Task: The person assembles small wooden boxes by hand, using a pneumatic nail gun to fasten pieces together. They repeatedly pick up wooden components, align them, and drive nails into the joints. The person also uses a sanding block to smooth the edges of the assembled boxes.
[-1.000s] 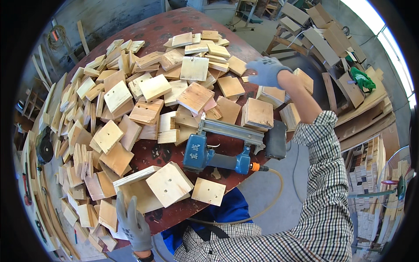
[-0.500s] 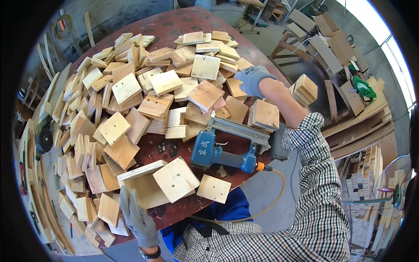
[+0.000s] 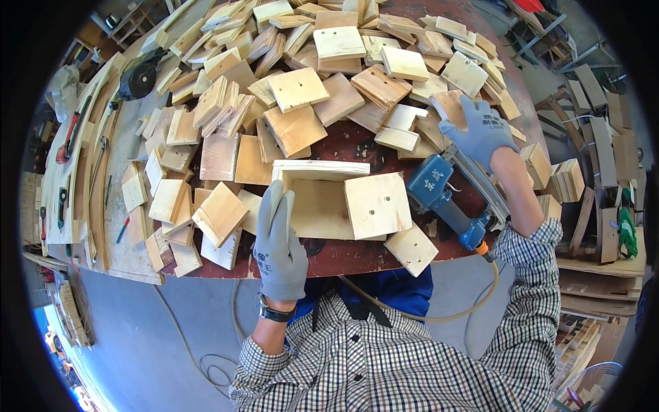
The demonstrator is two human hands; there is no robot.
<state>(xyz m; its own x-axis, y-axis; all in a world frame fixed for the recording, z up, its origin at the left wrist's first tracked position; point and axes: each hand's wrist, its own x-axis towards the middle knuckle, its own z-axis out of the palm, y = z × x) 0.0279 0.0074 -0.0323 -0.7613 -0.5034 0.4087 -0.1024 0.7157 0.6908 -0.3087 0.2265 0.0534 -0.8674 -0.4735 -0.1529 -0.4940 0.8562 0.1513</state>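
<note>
My left hand (image 3: pixel 280 240), in a grey glove, rests at the left end of a partly built wooden box, its fingers stretched out along the edge. The box has an upright back strip (image 3: pixel 322 167) and a flat board (image 3: pixel 316 213). A square wooden piece (image 3: pixel 377 204) with two dark spots covers its right end. My right hand (image 3: pixel 480 130), gloved too, reaches into the pile with fingers apart, over the corner of a brownish wooden block (image 3: pixel 453 106). Just below that hand lies a blue nail gun (image 3: pixel 439 189), its magazine partly under my wrist.
Many loose wooden blocks (image 3: pixel 295 89) cover the dark red table. One square piece (image 3: pixel 412 248) lies at the front edge. Stacked blocks (image 3: pixel 566 180) stand at the right. A hose (image 3: pixel 473 309) hangs from the nail gun. Tools, including a black tape reel (image 3: pixel 139 77), lie at the left.
The view has swung left and downward. My right hand has moved nearer, from the pile's far right side to the brownish block beside the nail gun. My left hand stays by the box.
</note>
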